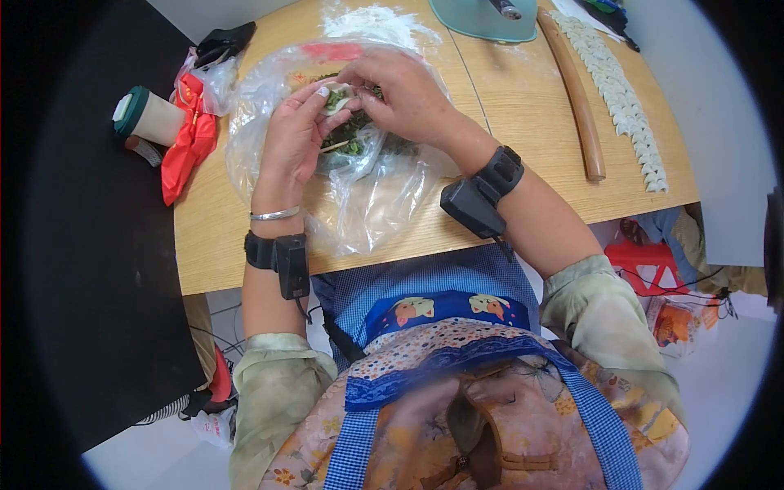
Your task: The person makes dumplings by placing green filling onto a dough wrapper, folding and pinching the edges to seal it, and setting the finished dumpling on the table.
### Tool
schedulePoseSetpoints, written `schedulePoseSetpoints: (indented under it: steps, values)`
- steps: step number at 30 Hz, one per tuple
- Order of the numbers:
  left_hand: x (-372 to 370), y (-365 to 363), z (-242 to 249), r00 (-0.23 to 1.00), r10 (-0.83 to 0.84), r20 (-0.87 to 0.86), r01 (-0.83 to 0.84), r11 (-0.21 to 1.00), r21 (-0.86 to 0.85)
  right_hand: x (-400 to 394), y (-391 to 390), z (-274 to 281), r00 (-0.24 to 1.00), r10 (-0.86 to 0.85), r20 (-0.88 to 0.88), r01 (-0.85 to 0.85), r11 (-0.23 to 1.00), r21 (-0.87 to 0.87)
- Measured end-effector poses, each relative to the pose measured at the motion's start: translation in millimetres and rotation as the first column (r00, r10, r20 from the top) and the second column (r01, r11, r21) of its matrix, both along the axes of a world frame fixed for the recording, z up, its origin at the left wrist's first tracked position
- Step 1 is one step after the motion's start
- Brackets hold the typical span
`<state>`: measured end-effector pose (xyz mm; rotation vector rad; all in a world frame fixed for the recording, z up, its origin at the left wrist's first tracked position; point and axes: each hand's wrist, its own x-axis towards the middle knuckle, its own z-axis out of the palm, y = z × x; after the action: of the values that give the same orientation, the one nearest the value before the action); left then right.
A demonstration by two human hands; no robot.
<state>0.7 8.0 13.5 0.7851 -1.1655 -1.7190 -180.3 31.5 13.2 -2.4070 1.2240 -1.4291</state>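
My left hand (292,135) holds a dumpling wrapper (345,104) with chopped green filling on it, thumb on the near side. My right hand (404,94) is at the wrapper's other side, its fingers bent and closed at the edge. Below both hands, a mass of green filling (353,131) lies in a clear plastic bag (359,208) spread over the table. A thin light stick, perhaps a chopstick (334,147), pokes out of the filling. My hands partly cover the filling.
White flour (382,26) lies at the back, beside a pale green lid-like object (482,18). On the right are a wooden rolling pin (574,98) and rows of folded dumplings (621,98). A lidded cup (151,117) and a red bag (189,143) are at the left.
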Motion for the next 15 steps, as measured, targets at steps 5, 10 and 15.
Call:
schedulePoseSetpoints:
  steps: [5,10,15]
  values:
    - [5.7,-5.1,-1.6,0.998,-0.038,-0.049,0.039,0.999,0.018,0.7,-0.3,2.1,1.000,0.020,-0.012,-0.021,0.999,-0.032]
    - [8.5,-7.0,-4.8,0.994,-0.080,-0.079,0.082,0.996,0.026,1.6,3.8,1.7,0.998,0.027,-0.059,-0.030,0.998,-0.057]
    - [7.4,-5.8,-4.4,0.995,-0.090,-0.034,0.092,0.995,0.031,0.9,2.9,2.1,0.997,0.055,-0.050,-0.059,0.995,-0.085]
